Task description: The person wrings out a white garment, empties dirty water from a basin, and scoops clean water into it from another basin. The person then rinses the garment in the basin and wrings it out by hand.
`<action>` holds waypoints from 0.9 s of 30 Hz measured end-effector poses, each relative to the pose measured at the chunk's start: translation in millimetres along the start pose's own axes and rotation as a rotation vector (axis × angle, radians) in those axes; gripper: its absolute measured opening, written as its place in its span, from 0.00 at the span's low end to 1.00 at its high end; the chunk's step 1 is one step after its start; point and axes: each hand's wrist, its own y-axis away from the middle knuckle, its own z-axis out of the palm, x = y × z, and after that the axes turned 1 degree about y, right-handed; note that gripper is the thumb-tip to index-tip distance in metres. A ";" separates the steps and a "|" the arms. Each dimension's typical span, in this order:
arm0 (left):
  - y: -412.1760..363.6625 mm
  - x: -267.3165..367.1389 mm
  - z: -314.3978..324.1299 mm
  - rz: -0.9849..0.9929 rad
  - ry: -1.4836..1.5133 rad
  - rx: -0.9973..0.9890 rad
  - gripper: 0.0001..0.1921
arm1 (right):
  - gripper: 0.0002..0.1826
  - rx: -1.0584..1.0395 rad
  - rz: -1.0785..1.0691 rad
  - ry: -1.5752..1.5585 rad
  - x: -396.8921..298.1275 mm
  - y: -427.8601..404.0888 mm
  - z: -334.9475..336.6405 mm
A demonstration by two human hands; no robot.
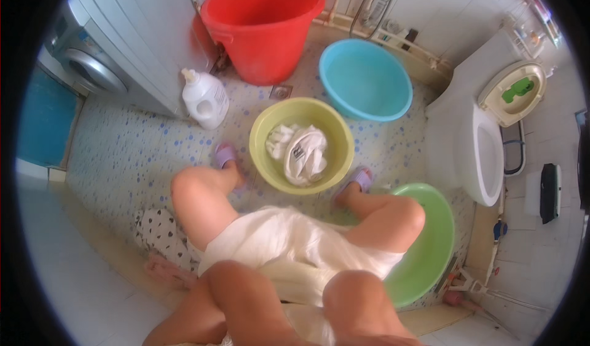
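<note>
Neither of my hands is in view; only my bent arms reach up from the lower edge, with the left elbow and right elbow over my lap. In front of me, between my feet in lilac slippers, stands a yellow-green plastic basin. Wet-looking white cloth with a dark printed mark lies bunched up in it. Beyond it to the right is a light-blue basin. A white detergent bottle with a handle stands upright on the left.
A tall red tub stands behind a floor drain. The washing machine is at left, the toilet at right. A green basin sits beside my right leg. Spotted cloth lies on the floor at left.
</note>
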 end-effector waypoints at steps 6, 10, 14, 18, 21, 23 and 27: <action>-3.7 29.9 34.4 0.048 -0.132 -0.009 0.17 | 0.27 -0.075 -0.056 -0.099 -12.4 -16.4 44.8; 7.4 18.9 38.8 0.039 -0.099 0.010 0.16 | 0.27 -0.035 -0.103 -0.146 -32.6 -0.7 25.1; 6.1 32.4 51.7 0.054 -0.164 0.017 0.15 | 0.27 -0.073 -0.234 -0.294 -82.5 -2.1 33.2; 3.0 29.3 43.5 0.073 -0.111 0.010 0.14 | 0.28 -0.081 -0.337 -0.310 -111.8 -4.2 17.5; 2.0 30.4 46.4 0.096 -0.144 0.009 0.13 | 0.28 -0.137 -0.323 -0.336 -101.8 -5.8 39.3; 3.8 33.1 50.4 0.136 -0.172 -0.022 0.13 | 0.28 -0.177 -0.304 -0.324 -94.5 1.9 54.4; 9.5 24.0 38.1 0.211 -0.051 -0.025 0.12 | 0.28 -0.190 -0.241 -0.215 -75.5 4.3 52.1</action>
